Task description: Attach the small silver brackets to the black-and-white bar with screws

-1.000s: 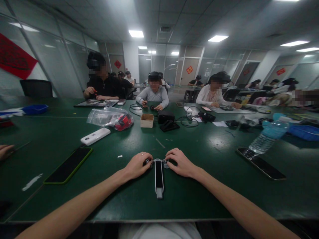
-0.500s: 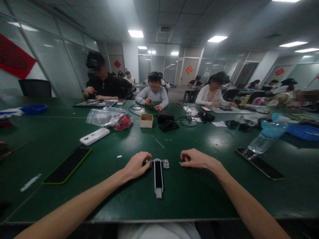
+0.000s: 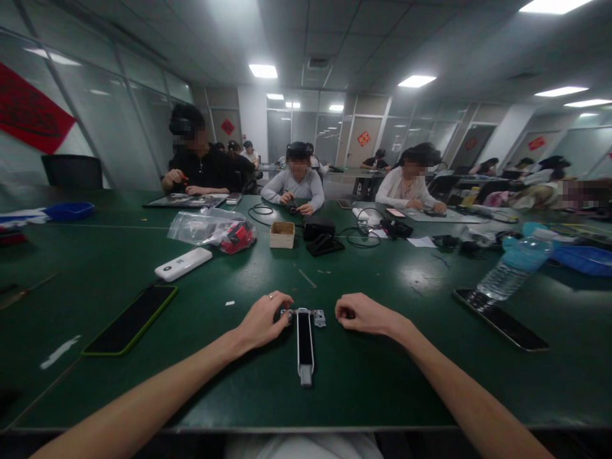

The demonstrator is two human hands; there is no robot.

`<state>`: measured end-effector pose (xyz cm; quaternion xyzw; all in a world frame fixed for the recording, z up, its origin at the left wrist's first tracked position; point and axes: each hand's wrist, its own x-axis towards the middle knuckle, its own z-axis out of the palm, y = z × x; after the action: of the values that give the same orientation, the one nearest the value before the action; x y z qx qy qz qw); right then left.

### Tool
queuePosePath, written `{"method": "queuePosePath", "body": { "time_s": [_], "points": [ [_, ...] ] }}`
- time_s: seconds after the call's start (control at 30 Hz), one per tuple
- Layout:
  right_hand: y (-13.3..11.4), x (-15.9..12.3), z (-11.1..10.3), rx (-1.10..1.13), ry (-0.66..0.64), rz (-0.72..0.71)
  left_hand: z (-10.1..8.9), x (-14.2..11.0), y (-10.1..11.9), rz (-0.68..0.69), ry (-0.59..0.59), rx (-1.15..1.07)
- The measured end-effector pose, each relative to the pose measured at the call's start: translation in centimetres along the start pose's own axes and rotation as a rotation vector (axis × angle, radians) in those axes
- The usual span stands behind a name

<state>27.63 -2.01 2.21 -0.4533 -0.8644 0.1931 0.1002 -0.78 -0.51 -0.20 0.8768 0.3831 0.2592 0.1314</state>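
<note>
A slim device (image 3: 305, 341) with a black face, pale edges and a grey end lies lengthwise on the green table. Across its far end runs a thin bar with small metal brackets; the right bracket (image 3: 320, 317) is in plain sight. My left hand (image 3: 264, 320) curls around the left bracket (image 3: 286, 315), which shows between thumb and forefinger. To the right of the device, and apart from it, my right hand (image 3: 366, 315) rests low over the table with its fingers curled in. Whatever those fingers may hold is hidden.
A green-edged phone (image 3: 131, 320) and a white power bank (image 3: 183, 264) lie left. A second phone (image 3: 500, 319) and a water bottle (image 3: 514, 268) stand right. Farther off are a small box (image 3: 282, 236), a plastic bag (image 3: 205, 227), cables and several seated people.
My right hand has come a little left, toward the device, and its fingers have curled in, hiding the small metallic bit at their tips. My left hand has barely shifted.
</note>
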Motion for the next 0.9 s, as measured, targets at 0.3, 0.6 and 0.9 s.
{"method": "queuePosePath", "body": {
  "time_s": [0.3,0.6,0.9],
  "points": [
    [-2.9,0.4,1.2,0.433,0.271,-0.004,-0.6,-0.3,1.1,0.2,0.081,0.044],
    [-6.1,1.9,5.5,1.047,0.291,-0.013,0.7,-0.6,1.8,0.547,0.258,0.103],
    [-5.7,1.6,4.0,0.581,0.443,0.021,-1.2,0.0,0.5,0.455,0.208,0.185]
  ]
}}
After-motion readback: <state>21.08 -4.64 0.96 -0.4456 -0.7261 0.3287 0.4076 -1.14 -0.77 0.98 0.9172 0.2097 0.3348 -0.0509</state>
